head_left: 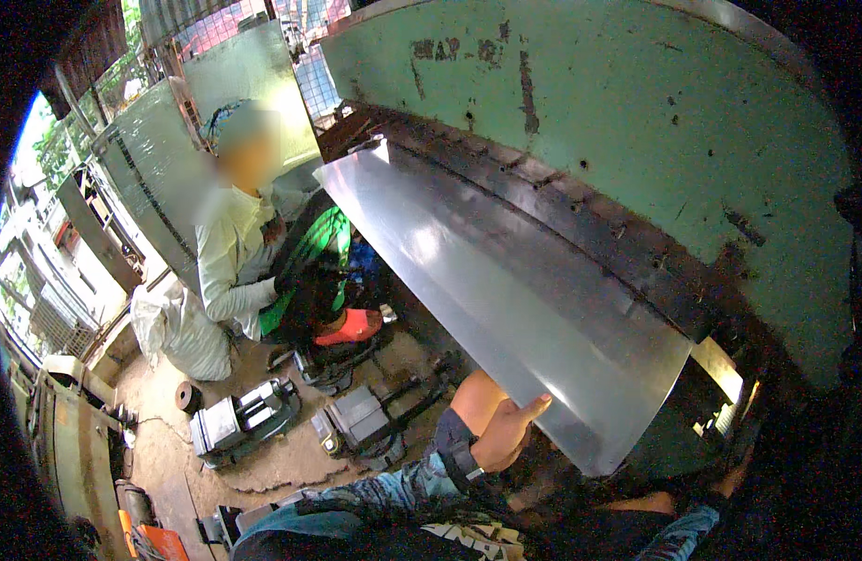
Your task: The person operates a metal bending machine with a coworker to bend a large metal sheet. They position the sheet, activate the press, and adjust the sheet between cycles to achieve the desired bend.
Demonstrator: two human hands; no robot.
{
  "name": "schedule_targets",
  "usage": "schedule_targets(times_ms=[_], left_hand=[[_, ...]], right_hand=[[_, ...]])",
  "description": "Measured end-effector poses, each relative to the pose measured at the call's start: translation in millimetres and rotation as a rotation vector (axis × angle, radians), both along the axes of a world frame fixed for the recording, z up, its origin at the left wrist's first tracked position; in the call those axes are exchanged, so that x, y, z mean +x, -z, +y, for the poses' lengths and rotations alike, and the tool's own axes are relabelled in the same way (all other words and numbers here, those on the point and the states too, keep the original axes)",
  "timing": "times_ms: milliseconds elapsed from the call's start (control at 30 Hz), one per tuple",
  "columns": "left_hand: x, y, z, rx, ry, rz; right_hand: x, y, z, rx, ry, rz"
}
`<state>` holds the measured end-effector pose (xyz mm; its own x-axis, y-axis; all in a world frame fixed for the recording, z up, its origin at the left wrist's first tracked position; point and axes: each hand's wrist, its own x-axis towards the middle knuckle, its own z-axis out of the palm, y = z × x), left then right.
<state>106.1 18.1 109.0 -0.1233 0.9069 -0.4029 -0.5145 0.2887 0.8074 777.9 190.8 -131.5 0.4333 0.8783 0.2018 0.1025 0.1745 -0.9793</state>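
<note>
A long, shiny metal sheet (506,299) runs out from under the dark lower edge of a big green machine (627,112). Its near edge is bent downward. At that edge is my left hand (506,437), thumb lying on top and fingers hidden below, closed on the sheet. My right hand (732,479) is at the lower right, beside the sheet's right end and the machine's side. Deep shadow hides its fingers, so I cannot tell what it touches.
To the left, a person (239,234) in a light shirt sits facing the sheet's far end. Machine vises (244,421) and a grey clamp-like block (361,416) lie on the floor. Beyond them stands a white sack (180,327); an orange tool (165,542) is at lower left.
</note>
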Motion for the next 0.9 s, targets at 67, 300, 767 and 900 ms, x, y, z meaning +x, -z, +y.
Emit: schedule_targets(times_ms=[67,300,767,900], left_hand=[[-1,-2,1,0.011,-0.011,0.012],[-4,12,-1,0.069,0.043,0.003],[-5,29,7,0.238,-0.008,0.049],[7,23,8,0.271,-0.146,-0.093]], right_hand=[[-7,-5,-3,-0.069,0.047,0.143],[-29,-30,-19,-0.095,0.087,0.209],[-46,-48,-23,-0.147,0.023,0.587],[-72,-66,-30,-0.165,-0.001,0.601]])
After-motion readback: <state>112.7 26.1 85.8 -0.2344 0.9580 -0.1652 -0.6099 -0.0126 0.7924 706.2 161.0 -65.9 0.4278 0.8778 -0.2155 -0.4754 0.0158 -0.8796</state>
